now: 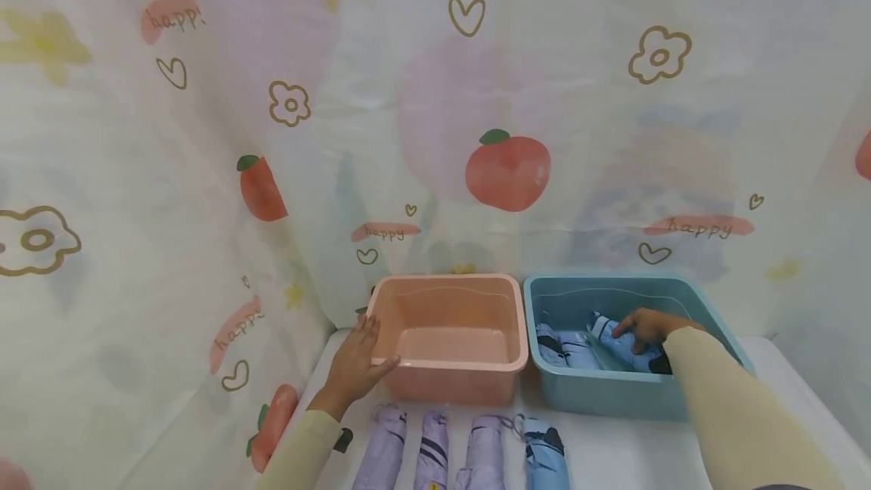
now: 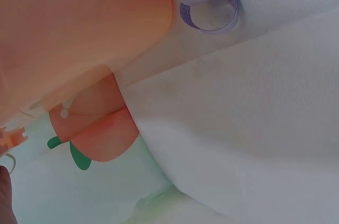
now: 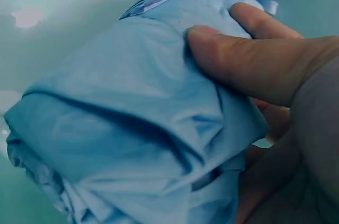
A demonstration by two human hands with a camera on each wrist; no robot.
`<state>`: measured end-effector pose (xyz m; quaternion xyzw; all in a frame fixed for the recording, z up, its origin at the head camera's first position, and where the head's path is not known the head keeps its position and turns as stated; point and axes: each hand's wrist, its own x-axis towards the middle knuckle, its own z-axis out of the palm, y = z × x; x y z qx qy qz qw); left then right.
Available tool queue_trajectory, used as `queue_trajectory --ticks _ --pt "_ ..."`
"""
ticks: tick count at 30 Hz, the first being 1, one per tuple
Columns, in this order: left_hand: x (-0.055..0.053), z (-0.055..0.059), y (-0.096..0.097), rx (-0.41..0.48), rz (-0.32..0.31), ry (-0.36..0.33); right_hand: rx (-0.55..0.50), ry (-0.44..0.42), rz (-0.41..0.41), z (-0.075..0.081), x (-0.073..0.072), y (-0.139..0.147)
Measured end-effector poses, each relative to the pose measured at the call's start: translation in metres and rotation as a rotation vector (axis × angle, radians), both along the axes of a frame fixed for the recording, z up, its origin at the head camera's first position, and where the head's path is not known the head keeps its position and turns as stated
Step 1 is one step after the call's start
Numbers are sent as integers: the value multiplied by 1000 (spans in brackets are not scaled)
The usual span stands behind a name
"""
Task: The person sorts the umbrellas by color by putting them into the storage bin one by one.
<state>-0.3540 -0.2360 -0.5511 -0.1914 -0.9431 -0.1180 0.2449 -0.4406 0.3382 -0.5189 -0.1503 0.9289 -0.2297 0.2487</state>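
My right hand (image 1: 649, 326) reaches into the blue bin (image 1: 612, 393) and grips a light-blue folded umbrella (image 3: 132, 81). In the right wrist view the thumb (image 3: 233, 57) presses on its loose cloth, with other fingers around its far side. Two more bluish folded umbrellas, one (image 1: 550, 346) beside the other (image 1: 578, 351), lie in the bin's left part. My left hand (image 1: 355, 363) rests at the near left corner of the pink bin (image 1: 449, 366), fingers extended along the rim and thumb across the front edge. Inside, that bin holds nothing visible.
In front of the bins, three purple folded umbrellas, at left (image 1: 381, 448), middle (image 1: 433, 445) and right (image 1: 485, 445), lie in a row with a blue one (image 1: 547, 456) on the white table (image 1: 626, 456). A printed curtain (image 1: 578, 97) hangs close behind and beside the table.
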Motion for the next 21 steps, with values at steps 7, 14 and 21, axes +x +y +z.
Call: queue_trajectory --ticks 7,14,21 --pt "-1 -1 -2 -12 3 8 -5 -17 -13 -15 1 1" --pt "0 2 1 -8 12 6 -21 21 -54 -17 -4 6" --pt "0 1 2 -22 23 -1 -18 -29 -74 -20 1 7"
